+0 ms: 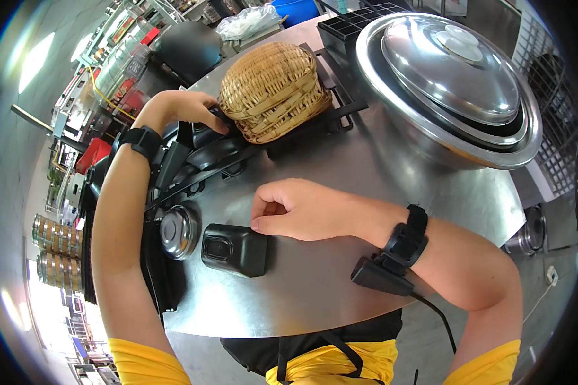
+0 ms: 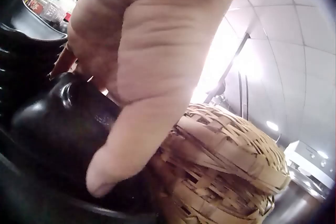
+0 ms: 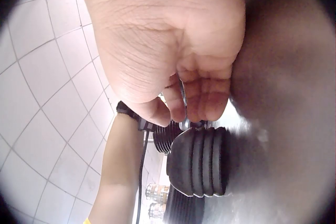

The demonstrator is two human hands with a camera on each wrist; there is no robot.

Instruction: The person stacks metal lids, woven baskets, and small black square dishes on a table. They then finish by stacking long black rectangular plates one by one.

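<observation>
My left hand (image 1: pixel 196 108) reaches to the left of a stack of woven bamboo baskets (image 1: pixel 273 90). There it pinches a glossy black bowl (image 2: pixel 58 129), thumb on the near side and fingers behind, close against the baskets (image 2: pixel 226 176). My right hand (image 1: pixel 289 208) rests on the steel table (image 1: pixel 366 173) with its fingers curled into the palm and nothing visible in them. Its thumb side touches the top of a stack of black rectangular dishes (image 1: pixel 234 249). In the right wrist view that stack (image 3: pixel 197 161) lies just below the curled fingers (image 3: pixel 202 98).
A small round steel dish (image 1: pixel 178 231) sits left of the black stack. More black bowls and a black tray (image 1: pixel 192 160) lie under my left forearm. A large steel basin with a lid (image 1: pixel 456 83) fills the far right. The table's front edge runs near my body.
</observation>
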